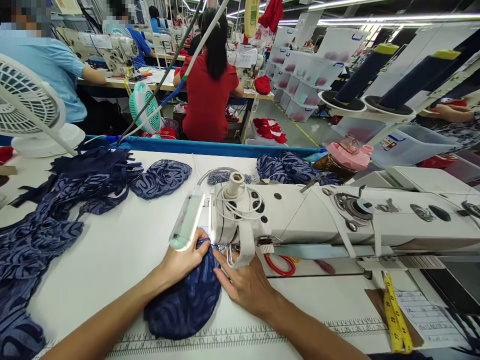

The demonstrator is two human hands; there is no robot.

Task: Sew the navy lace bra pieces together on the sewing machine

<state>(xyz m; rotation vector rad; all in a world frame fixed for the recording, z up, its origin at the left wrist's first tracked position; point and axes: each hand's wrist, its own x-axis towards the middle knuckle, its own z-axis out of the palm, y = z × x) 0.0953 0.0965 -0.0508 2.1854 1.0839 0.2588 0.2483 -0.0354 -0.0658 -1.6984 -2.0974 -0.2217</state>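
A navy fabric piece point(183, 302) with a swirl pattern and a rounded, cup-like outline lies under the head of a white sewing machine point(300, 210). My left hand point(185, 257) pinches its upper edge between thumb and fingers, just left of the needle area. On the other side my right hand point(247, 287) rests with fingers stretched and apart, their tips at the fabric's right edge. The machine head hides part of that hand, and the needle itself is hard to make out. A lit lamp point(187, 220) shines above my left hand.
Navy fabric pieces point(48, 250) are heaped at the left, with more point(292, 167) behind the machine. Red-handled scissors point(281, 265) lie beneath the arm. A yellow tape measure point(395, 315) hangs at right. Thread cones point(367, 72) stand above. Co-workers sit beyond the blue table edge point(202, 147).
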